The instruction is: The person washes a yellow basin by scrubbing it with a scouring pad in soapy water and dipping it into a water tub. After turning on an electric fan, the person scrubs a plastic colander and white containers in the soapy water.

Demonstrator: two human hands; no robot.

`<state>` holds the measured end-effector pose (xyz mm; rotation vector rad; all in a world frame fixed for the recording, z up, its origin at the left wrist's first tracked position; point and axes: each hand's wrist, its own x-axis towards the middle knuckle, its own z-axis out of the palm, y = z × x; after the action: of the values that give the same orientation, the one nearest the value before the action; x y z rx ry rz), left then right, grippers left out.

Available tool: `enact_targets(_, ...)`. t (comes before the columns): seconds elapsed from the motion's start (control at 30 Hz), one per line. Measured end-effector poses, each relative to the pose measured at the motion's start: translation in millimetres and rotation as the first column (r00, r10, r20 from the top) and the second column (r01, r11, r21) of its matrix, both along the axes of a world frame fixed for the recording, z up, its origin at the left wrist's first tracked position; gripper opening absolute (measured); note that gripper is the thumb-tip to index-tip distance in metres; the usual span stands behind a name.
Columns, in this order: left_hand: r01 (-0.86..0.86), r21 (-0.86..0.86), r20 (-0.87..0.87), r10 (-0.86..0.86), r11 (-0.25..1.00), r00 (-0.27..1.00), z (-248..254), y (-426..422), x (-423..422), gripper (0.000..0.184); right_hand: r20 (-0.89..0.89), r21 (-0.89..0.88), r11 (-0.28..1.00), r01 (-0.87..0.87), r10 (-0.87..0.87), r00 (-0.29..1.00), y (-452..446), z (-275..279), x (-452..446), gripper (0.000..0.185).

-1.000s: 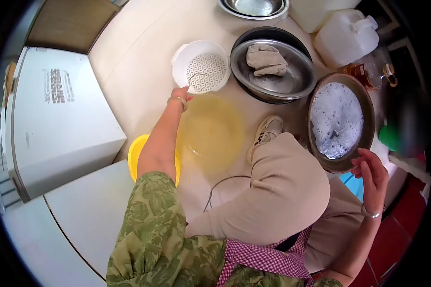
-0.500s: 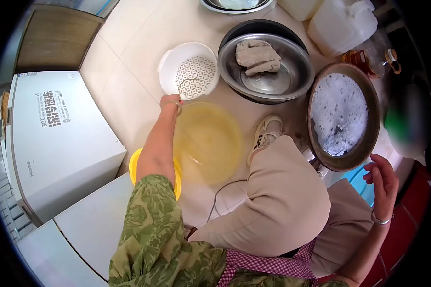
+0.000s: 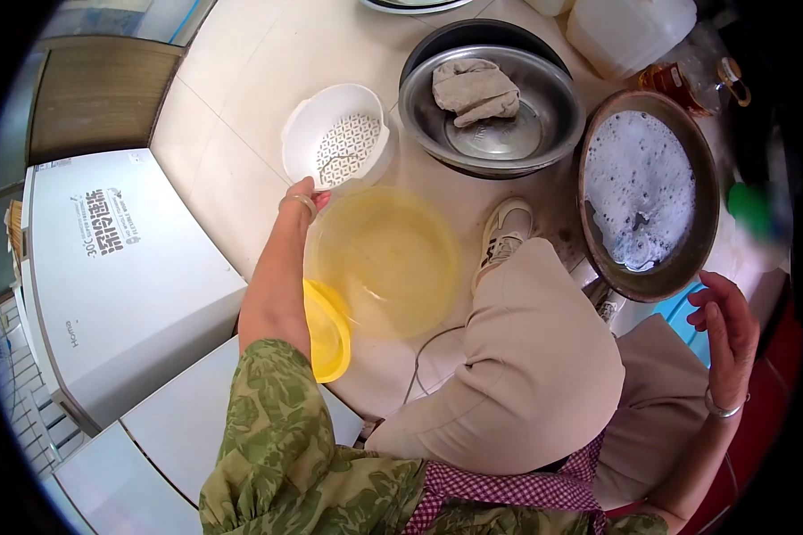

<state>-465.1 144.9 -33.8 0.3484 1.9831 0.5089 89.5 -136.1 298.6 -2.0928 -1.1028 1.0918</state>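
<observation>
A pale tiled floor (image 3: 232,98) spreads beneath everything, with a smooth, boxy white appliance (image 3: 143,294) printed in dark lettering on the left. A round, shiny metal basin (image 3: 558,107) sits over a black one (image 3: 513,31). Beside it, an oval brown bowl (image 3: 705,192) with a dull, worn surface holds frothy, bubble-pocked suds (image 3: 638,169). A translucent yellow basin (image 3: 388,259), round and glossy, lies nearer the person. The white basket (image 3: 376,147) is round, its base pierced in a lattice and crossed by a dark strand. A crumpled beige cloth (image 3: 477,89) rests in the metal basin. The left hand (image 3: 305,190) grips the basket's near rim, so the basket lies just beyond its fingers. The right hand (image 3: 725,325), well apart from the basket, is empty, fingers loosely curled beside the brown bowl's rim.
</observation>
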Motion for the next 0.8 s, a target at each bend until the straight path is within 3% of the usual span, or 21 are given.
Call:
enact_targets(0.17, -0.265, -0.068, 0.176, 0.273, 0.962, 0.946, -7.2, 2.9, 22.7, 0.021, -0.024, 0.008, 1.000, 0.025, -0.025, 0.999, -0.6, -0.9, -5.1, 0.028)
enact_targets(0.47, -0.297, -0.179, 0.374, 0.344, 0.938, 0.862, -27.7, 24.9, 42.7, 0.047, 0.048, 0.013, 0.999, -0.044, 0.043, 0.998, -4.3, 0.0, 1.0, 0.028)
enact_targets(0.57, -0.389, -0.194, 0.315, 0.433, 0.901, 0.845, -33.7, 41.1, 47.3, 0.022, 0.039, 0.026, 0.999, -0.046, 0.045, 0.998, -5.8, 2.8, 1.0, 0.027)
enact_targets(0.67, -0.449, -0.242, 0.260, 0.504, 0.860, 0.824, -20.6, 44.8, 44.8, 0.020, 0.015, 0.057, 0.997, -0.058, 0.057, 0.998, -6.6, 3.3, 0.2, 0.027)
enact_targets(0.8, -0.394, -0.078, 0.324, 0.397, 0.916, 0.858, 3.5, 11.1, 33.4, 0.017, 0.006, 0.113, 0.991, -0.067, 0.067, 0.998, -6.2, 10.9, -2.4, 0.027)
